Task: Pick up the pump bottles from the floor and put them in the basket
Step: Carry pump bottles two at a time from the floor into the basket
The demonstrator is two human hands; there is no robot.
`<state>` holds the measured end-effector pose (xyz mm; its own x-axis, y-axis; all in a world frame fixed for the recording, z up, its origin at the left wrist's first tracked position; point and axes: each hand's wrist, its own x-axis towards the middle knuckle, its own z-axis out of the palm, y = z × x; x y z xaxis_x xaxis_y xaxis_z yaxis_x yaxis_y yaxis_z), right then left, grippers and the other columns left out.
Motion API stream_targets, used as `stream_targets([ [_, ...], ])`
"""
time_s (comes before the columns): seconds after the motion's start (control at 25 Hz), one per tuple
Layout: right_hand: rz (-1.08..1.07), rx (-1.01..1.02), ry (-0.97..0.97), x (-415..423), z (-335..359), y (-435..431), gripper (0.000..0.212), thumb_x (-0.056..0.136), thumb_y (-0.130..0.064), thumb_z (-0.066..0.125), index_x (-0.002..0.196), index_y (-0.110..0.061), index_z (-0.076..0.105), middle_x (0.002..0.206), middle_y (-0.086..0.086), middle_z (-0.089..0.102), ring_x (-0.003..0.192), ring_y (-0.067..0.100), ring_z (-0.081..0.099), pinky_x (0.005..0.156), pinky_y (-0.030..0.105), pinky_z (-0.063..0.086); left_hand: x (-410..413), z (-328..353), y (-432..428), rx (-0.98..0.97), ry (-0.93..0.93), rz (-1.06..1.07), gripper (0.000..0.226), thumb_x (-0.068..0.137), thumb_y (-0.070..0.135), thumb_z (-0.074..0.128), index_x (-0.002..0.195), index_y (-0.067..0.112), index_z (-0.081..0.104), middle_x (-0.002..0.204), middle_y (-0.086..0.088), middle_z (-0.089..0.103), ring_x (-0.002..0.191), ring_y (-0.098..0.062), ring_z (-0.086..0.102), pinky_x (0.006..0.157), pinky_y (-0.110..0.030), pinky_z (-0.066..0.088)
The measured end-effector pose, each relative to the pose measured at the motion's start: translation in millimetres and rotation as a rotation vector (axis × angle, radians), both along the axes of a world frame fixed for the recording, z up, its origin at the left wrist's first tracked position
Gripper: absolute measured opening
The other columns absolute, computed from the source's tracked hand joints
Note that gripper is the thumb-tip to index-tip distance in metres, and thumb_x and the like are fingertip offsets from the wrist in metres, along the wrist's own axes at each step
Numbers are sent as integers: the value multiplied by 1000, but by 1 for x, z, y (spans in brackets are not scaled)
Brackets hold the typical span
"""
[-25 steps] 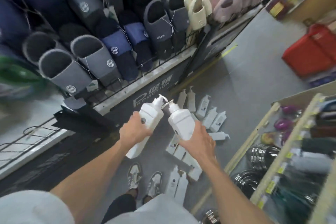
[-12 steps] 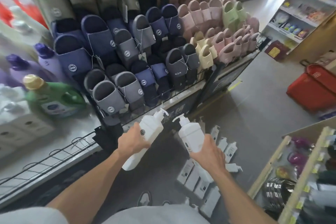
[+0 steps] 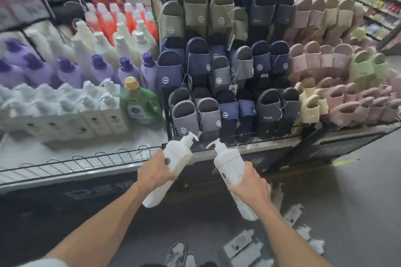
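My left hand grips a white pump bottle round its middle, pump head up and tilted right. My right hand grips a second white pump bottle, its nozzle pointing left. Both bottles are held at waist height in front of a wire-fronted shelf. Several more white pump bottles lie on the grey floor below my right arm. No basket shows in this view.
On the shelf stand rows of white pump bottles, purple bottles and a green detergent jug. A slipper rack fills the centre and right. My shoes show at the bottom. Grey floor stretches right.
My head has lifted and turned left, so the shelf of bottles came into view and the floor bottles slid to the bottom. Both hands keep holding their bottles, raised slightly.
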<state>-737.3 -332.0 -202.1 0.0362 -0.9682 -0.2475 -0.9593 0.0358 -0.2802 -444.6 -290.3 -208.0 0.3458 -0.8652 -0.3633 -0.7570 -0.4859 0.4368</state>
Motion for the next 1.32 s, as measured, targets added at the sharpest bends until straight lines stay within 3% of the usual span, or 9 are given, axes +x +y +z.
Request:
stream_targets([
  [0.24, 278, 2, -32, 61, -2, -25, 66, 64, -55, 70, 113, -27, 36, 108, -2, 61, 96, 32, 65, 76, 40, 46, 36, -6, 73, 32, 11, 294, 74, 59, 47, 79, 116, 24, 38, 101, 5, 59, 94, -29, 62, 82, -42, 50],
  [0.4, 479, -28, -42, 125, 4, -18, 66, 64, -55, 72, 111, -26, 36, 103, -3, 61, 91, 28, 66, 71, 38, 48, 68, 0, 129, 63, -44, 479, 63, 66, 44, 81, 105, 22, 36, 96, 4, 57, 86, -27, 59, 76, -38, 47],
  [0.52, 629, -26, -39, 184, 11, 1, 65, 65, -55, 72, 111, -26, 37, 100, -5, 60, 91, 32, 67, 66, 38, 43, 104, 7, 174, 65, -73, 620, 64, 65, 45, 78, 107, 24, 35, 99, 5, 54, 98, -31, 63, 76, -36, 43],
  [0.6, 694, -12, -62, 228, 17, 18, 67, 64, -54, 72, 115, -27, 39, 96, -7, 59, 89, 30, 67, 66, 37, 41, 131, 8, 207, 67, -75, 702, 64, 65, 45, 78, 108, 24, 34, 100, 4, 53, 100, -32, 63, 76, -36, 43],
  [0.76, 814, -17, -114, 309, 21, 62, 66, 60, -57, 72, 111, -30, 41, 92, -10, 60, 80, 21, 62, 65, 37, 49, 181, 9, 270, 65, -75, 830, 65, 64, 44, 78, 109, 23, 35, 103, 4, 56, 87, -28, 57, 76, -37, 42],
  [0.96, 971, -30, -77, 411, 21, 130, 62, 65, -54, 74, 112, -25, 44, 88, -8, 61, 73, 20, 60, 55, 33, 40, 246, 9, 357, 67, -42, 992, 64, 66, 41, 79, 108, 22, 34, 103, 3, 54, 86, -28, 52, 77, -37, 42],
  [1.08, 1041, -20, -87, 466, 14, 168, 67, 64, -56, 74, 114, -26, 41, 86, -10, 60, 69, 17, 61, 58, 33, 48, 277, 11, 404, 86, -46, 1054, 63, 65, 41, 79, 105, 21, 34, 107, 3, 55, 86, -28, 50, 73, -35, 39],
  [1.32, 1235, 0, -91, 583, 8, 250, 64, 63, -58, 77, 103, -30, 37, 81, -12, 58, 68, 13, 60, 61, 34, 53, 334, 10, 501, 107, -82, 1239, 66, 67, 43, 79, 108, 20, 33, 117, -1, 57, 102, -36, 59, 73, -36, 41],
])
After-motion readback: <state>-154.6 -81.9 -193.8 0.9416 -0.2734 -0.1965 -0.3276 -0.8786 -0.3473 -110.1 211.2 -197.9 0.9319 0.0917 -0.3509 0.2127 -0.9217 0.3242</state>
